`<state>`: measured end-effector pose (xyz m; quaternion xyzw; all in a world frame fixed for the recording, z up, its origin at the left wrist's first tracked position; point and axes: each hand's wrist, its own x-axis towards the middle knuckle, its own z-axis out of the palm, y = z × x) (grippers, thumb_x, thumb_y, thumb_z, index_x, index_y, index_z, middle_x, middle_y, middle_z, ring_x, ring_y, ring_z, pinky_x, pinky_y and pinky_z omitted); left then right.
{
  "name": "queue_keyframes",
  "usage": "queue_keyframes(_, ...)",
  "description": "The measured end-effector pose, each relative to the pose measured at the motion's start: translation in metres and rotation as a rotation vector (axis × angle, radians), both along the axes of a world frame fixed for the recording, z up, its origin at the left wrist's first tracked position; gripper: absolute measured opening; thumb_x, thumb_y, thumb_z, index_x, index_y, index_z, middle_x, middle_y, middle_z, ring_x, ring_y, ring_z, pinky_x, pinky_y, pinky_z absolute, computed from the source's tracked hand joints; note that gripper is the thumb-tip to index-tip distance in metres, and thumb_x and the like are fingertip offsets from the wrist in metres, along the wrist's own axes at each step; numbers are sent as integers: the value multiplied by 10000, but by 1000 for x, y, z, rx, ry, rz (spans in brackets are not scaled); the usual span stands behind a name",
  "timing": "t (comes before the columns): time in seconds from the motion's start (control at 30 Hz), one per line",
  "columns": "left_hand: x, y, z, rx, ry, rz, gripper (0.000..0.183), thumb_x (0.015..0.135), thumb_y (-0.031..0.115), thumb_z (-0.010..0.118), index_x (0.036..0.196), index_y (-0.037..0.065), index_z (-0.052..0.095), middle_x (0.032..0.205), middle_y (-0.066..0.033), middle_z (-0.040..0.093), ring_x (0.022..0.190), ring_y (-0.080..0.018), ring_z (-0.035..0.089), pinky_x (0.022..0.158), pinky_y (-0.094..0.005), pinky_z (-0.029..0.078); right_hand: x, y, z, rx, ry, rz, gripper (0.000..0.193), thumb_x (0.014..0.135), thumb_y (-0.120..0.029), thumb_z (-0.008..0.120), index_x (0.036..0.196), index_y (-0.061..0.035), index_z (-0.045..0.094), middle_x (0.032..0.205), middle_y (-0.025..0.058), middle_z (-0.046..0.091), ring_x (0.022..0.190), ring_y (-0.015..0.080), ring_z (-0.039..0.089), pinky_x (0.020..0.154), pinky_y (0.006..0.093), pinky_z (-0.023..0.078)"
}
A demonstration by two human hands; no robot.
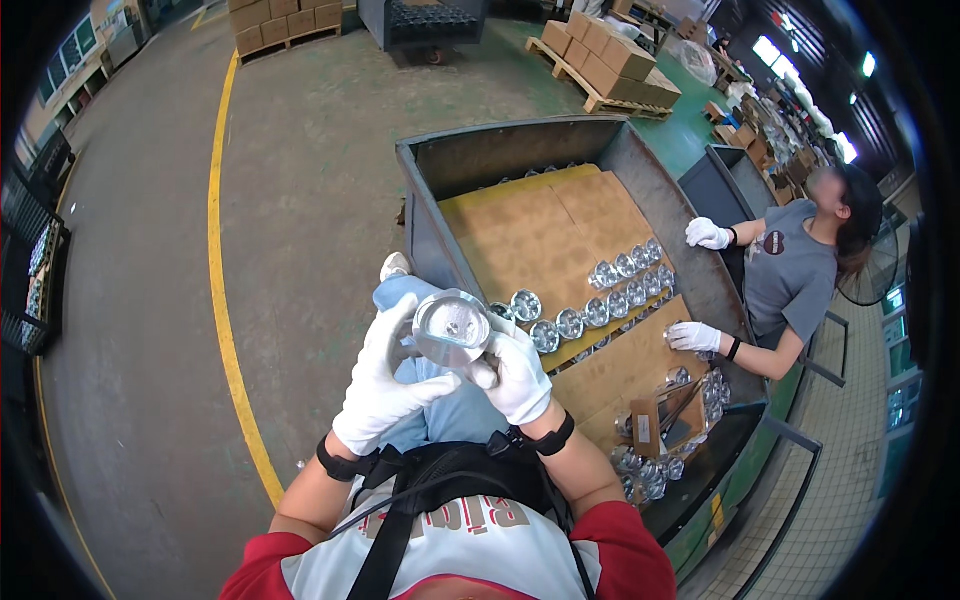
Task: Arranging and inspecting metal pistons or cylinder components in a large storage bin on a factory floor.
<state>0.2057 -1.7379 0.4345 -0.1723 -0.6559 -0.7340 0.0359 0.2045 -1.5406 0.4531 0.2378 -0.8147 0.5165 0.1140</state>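
Note:
In front of my body, both white-gloved hands are at one shiny round metal part (pixel 452 328), a short cup-like piece with holes in its face. My right hand (pixel 517 368) is closed on its right side. Curved around its left edge are the fingers of my left hand (pixel 388 378), with the thumb stretched out just beneath it. Similar metal parts (pixel 570 323) stand in rows on brown cardboard sheet (pixel 520 230) inside a large grey metal bin (pixel 425 215), right of my hands.
Across the bin a co-worker (pixel 800 265) in white gloves has one hand on the parts, the other by the rim. A small open carton (pixel 648 428) sits among parts in the near corner. Boxes on a pallet (pixel 600 95) stand behind. A yellow floor line (pixel 222 290) runs at left.

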Motion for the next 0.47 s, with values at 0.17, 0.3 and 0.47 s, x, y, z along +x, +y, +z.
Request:
queue_keyframes(0.17, 3, -10, -10, 43, -429, -301, 767, 745, 130, 848, 1397, 25, 459, 1166, -53, 593, 1005, -158, 583, 863, -286, 497, 0, -3, -4, -86, -92, -114, 201, 765, -45, 646, 943, 47, 652, 1004, 224, 646, 812, 351, 627, 685, 367, 506)
queue_keyframes(0.3, 4, -12, 2, 178, -613, -440, 637, 803, 154, 803, 1342, 24, 491, 1101, -46, 600, 1012, -146, 588, 849, -298, 503, -3, 3, 3, -40, -48, -66, 214, 751, -37, 635, 947, 46, 652, 965, 212, 639, 792, 344, 609, 686, 371, 499)
queue_keyframes(0.47, 1, -15, 7, 413, -740, -556, 642, 877, 275, 741, 1379, 34, 422, 1088, -68, 595, 1027, -173, 613, 877, -315, 512, -8, 7, 0, -197, -298, 55, 228, 1005, -109, 456, 1120, -2, 622, 888, 79, 613, 560, 56, 509, 489, 204, 397)
